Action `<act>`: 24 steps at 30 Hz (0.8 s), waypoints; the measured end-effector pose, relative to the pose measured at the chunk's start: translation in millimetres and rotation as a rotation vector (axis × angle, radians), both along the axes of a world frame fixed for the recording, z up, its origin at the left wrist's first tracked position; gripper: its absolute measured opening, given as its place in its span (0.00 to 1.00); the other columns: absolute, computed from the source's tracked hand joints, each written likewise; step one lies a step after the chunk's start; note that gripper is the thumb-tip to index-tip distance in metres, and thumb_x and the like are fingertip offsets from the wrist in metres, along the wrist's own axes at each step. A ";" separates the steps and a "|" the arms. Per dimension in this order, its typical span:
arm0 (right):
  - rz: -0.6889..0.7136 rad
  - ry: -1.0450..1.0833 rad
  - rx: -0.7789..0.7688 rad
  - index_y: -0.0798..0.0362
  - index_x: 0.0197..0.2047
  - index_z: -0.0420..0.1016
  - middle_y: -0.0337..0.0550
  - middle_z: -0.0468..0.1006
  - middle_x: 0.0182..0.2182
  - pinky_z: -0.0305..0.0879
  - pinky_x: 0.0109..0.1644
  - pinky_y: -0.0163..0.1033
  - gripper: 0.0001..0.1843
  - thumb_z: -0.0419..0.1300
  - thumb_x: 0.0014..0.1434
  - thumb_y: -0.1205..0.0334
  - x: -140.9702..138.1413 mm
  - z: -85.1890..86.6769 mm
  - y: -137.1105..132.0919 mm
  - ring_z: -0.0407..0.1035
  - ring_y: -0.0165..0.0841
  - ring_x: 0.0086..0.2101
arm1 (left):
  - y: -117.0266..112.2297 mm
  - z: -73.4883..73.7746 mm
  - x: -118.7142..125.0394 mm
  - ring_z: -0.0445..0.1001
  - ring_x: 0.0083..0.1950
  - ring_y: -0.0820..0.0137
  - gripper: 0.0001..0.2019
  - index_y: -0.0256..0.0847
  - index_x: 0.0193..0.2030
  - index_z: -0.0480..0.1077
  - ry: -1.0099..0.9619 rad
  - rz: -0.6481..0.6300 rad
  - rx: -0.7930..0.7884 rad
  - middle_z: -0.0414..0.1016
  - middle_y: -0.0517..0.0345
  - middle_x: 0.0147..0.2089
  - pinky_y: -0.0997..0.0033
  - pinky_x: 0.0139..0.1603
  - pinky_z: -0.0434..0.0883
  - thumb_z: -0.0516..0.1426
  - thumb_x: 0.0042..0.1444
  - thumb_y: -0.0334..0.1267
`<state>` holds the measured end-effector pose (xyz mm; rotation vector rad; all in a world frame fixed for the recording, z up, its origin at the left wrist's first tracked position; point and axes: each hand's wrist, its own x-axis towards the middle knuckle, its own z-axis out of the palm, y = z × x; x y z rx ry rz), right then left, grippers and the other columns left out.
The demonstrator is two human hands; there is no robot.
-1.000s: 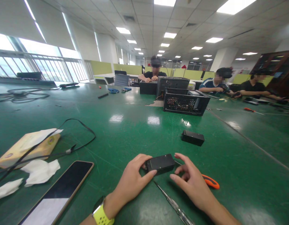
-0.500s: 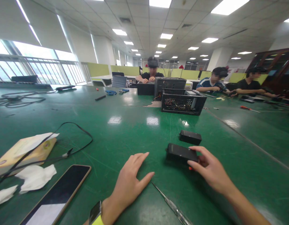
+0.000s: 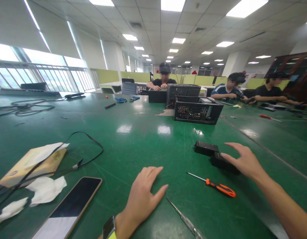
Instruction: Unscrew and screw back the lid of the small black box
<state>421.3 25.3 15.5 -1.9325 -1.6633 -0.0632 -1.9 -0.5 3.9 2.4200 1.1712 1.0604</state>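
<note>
Two boxes on green tabletop, bright ceiling

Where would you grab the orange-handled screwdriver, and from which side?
Probably by its orange-and-black handle, coming down from above on the near right. The handle is thicker than the thin metal shaft, and the tool lies with its handle end nearer and to the right, its tip pointing away to the left.

A black box lies beside another black box.
</note>
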 end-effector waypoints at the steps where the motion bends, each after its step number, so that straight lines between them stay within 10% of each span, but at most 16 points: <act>1: 0.031 -0.044 -0.037 0.52 0.55 0.72 0.55 0.73 0.56 0.57 0.58 0.61 0.32 0.61 0.51 0.42 -5.8 5.2 13.9 0.62 0.57 0.56 | 0.0 0.2 0.1 0.72 0.51 0.57 0.21 0.42 0.59 0.65 0.001 0.002 -0.002 0.73 0.48 0.51 0.52 0.52 0.73 0.61 0.59 0.37; 9: 0.296 -0.219 -0.271 0.55 0.48 0.77 0.53 0.79 0.45 0.63 0.48 0.49 0.19 0.65 0.52 0.61 -68.5 42.2 71.9 0.70 0.45 0.45 | 0.7 1.8 -1.9 0.72 0.52 0.56 0.22 0.43 0.59 0.65 0.010 0.022 0.003 0.74 0.48 0.51 0.51 0.53 0.72 0.60 0.59 0.36; 18: 0.722 -0.200 -0.290 0.48 0.51 0.75 0.44 0.78 0.46 0.60 0.51 0.45 0.23 0.69 0.51 0.55 -208.2 44.3 -8.4 0.67 0.42 0.46 | 4.4 -5.7 -1.3 0.67 0.59 0.53 0.35 0.43 0.67 0.56 0.095 0.059 -0.008 0.68 0.45 0.60 0.49 0.58 0.69 0.64 0.54 0.40; 24: 0.558 -0.117 -0.279 0.52 0.60 0.69 0.52 0.71 0.56 0.59 0.57 0.50 0.32 0.65 0.54 0.51 -176.4 37.1 -42.9 0.63 0.46 0.54 | 4.9 -3.0 -3.3 0.68 0.58 0.53 0.27 0.41 0.65 0.60 0.136 -0.017 -0.069 0.71 0.45 0.59 0.49 0.57 0.68 0.60 0.61 0.41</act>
